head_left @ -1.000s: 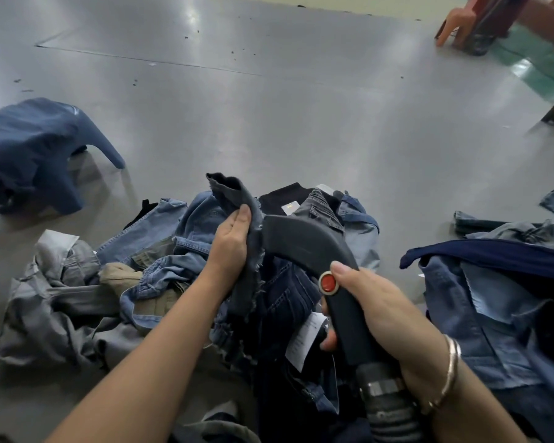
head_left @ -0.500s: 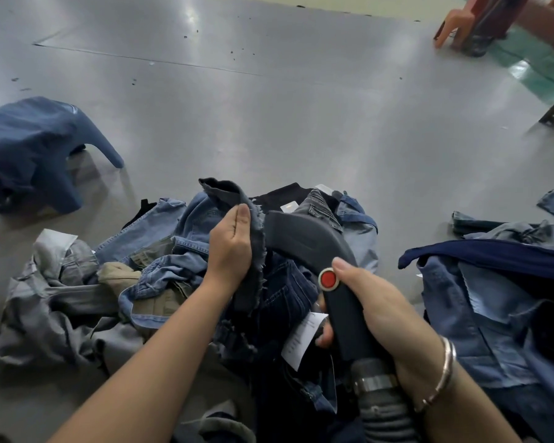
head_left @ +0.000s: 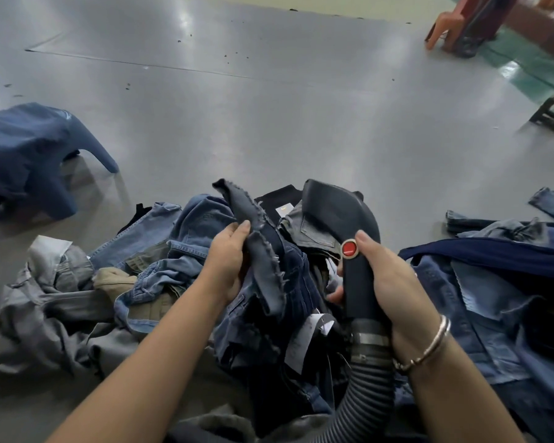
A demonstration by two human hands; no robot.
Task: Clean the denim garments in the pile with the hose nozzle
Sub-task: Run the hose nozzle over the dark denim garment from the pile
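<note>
Up front, left hand [head_left: 229,260] grips a frayed-edge denim piece [head_left: 259,247], lifted above the denim pile [head_left: 160,276] on the grey floor [head_left: 285,116]. Right hand [head_left: 389,279] is clenched round the hose nozzle [head_left: 343,219], thumb by its red button [head_left: 350,248]; nozzle mouth sits just right of the fabric, apart. White tags [head_left: 298,342] in pile, writing unreadable

The hose nozzle [head_left: 349,225] is black with a round red button [head_left: 349,248], and its ribbed hose [head_left: 362,401] is dark grey. Left of the nozzle, the frayed denim piece [head_left: 256,238] is dark blue-grey above a pile [head_left: 160,266] of light blue, grey and khaki garments on the grey floor [head_left: 301,107].
</note>
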